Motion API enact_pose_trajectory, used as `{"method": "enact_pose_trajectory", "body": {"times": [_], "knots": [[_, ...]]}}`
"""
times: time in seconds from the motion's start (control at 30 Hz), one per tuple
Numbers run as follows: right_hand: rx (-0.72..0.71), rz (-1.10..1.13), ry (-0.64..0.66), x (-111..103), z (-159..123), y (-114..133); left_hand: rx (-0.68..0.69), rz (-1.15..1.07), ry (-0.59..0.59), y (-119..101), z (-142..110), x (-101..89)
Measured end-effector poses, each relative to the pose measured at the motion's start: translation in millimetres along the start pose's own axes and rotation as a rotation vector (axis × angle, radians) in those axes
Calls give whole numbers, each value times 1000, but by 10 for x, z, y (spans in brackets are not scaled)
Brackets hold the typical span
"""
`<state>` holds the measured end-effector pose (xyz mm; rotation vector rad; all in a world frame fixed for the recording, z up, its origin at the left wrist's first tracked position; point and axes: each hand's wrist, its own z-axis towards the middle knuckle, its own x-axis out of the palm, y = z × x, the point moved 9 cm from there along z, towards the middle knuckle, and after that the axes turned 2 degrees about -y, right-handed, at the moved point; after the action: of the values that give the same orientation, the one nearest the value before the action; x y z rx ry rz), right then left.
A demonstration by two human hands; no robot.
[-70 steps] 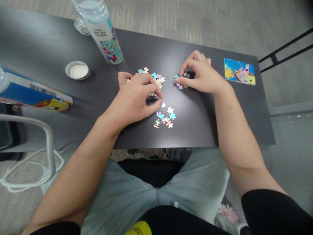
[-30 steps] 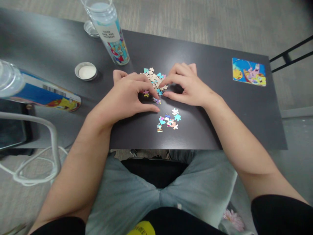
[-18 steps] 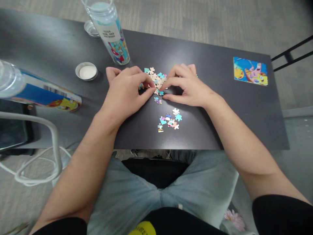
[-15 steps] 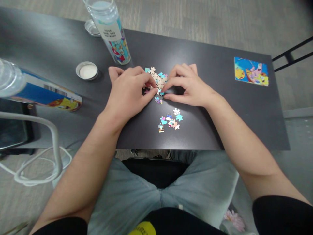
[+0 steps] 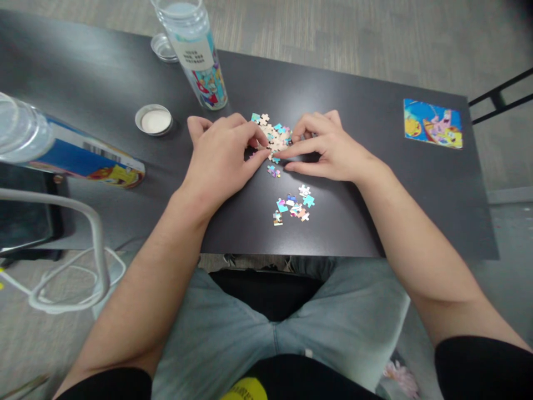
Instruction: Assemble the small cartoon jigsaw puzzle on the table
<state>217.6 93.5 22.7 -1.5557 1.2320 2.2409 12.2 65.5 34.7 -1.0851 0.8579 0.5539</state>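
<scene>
A heap of small jigsaw puzzle pieces (image 5: 272, 133), many with pale backs up and some coloured, lies on the dark table between my hands. My left hand (image 5: 225, 153) is at the heap's left side, thumb and forefinger pinched on a puzzle piece mostly hidden by the fingertips. From the right, my right hand (image 5: 327, 147) reaches in with its forefinger stretched to the heap's near edge. Its thumb is held apart, with nothing visible between them. Just below the fingertips lies a purple puzzle piece (image 5: 273, 171). Nearer the table's front edge are several loose coloured pieces (image 5: 296, 209).
A clear tube (image 5: 204, 66) with a cartoon label stands behind my left hand. Another tube (image 5: 91, 153) is at the left. Two round lids (image 5: 154, 120) lie near them. A cartoon picture card (image 5: 433, 123) lies far right. A white cable (image 5: 97, 239) loops at the left.
My right forefinger has straightened toward the heap and parted from the thumb. My left hand keeps its pinch. The whole view has shifted slightly, so everything appears a little further right.
</scene>
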Motion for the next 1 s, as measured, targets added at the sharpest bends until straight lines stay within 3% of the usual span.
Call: {"method": "enact_pose_trajectory", "body": {"times": [0.47,0.63,0.83,1.0], "knots": [[18,11,28,88,25,33,-35,-5,10,-1,8,-11],[-50,-4,-3,0,-4,58,-44,-3,25,-4,6,-13],[9,75,-47,-88,-15,-26,-40,-17,12,5,-17,-15],[-46,16,-32,-33,-15,-72,-78,-30,-1,10,-21,-5]]}}
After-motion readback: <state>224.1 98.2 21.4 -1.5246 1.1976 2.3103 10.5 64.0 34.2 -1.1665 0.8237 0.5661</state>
